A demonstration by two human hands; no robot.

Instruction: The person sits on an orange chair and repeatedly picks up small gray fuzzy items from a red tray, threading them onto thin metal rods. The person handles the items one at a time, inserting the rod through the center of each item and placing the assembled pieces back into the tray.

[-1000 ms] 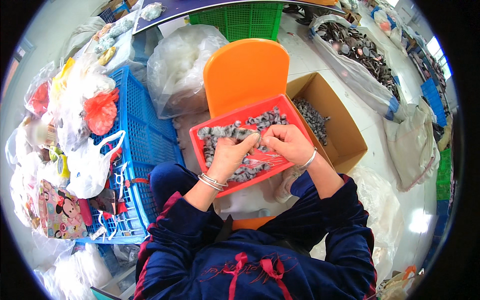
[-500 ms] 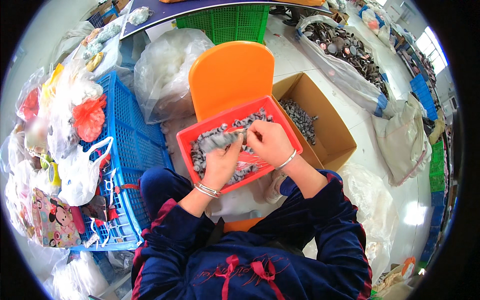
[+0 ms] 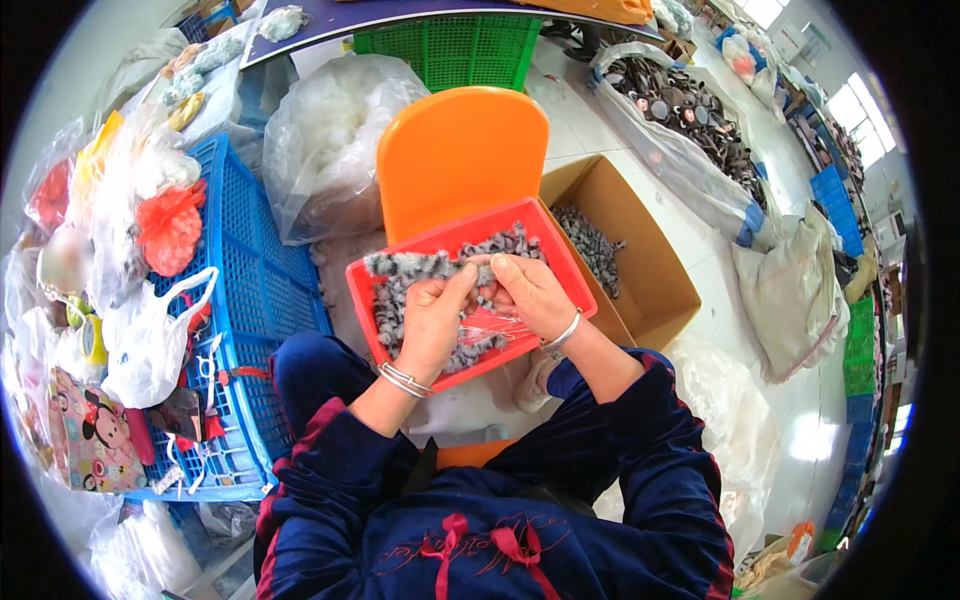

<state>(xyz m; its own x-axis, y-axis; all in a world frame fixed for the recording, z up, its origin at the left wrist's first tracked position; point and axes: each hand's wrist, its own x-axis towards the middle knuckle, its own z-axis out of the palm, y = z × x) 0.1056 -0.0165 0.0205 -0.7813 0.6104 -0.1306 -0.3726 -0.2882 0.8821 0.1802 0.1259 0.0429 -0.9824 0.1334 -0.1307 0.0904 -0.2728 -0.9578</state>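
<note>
My left hand and my right hand meet over a red plastic bin. Both pinch one end of a fuzzy grey-and-black striped strip, thumbs on top. Its free end sticks out to the left, over the bin's far left part. More striped fuzzy pieces fill the bin beneath. Thin pale wires or rods lie in the bin under my right hand. What sits between my fingertips at the strip's end is hidden.
The bin rests against an orange chair. To its right stands an open cardboard box with similar pieces. On the left is a blue crate topped with plastic bags. Behind are a bag of white stuffing and a green crate.
The striped strip, blurred before, now reaches further left and lies steadier. My right hand has turned so its thumb shows on top, and my fingertips have come together.
</note>
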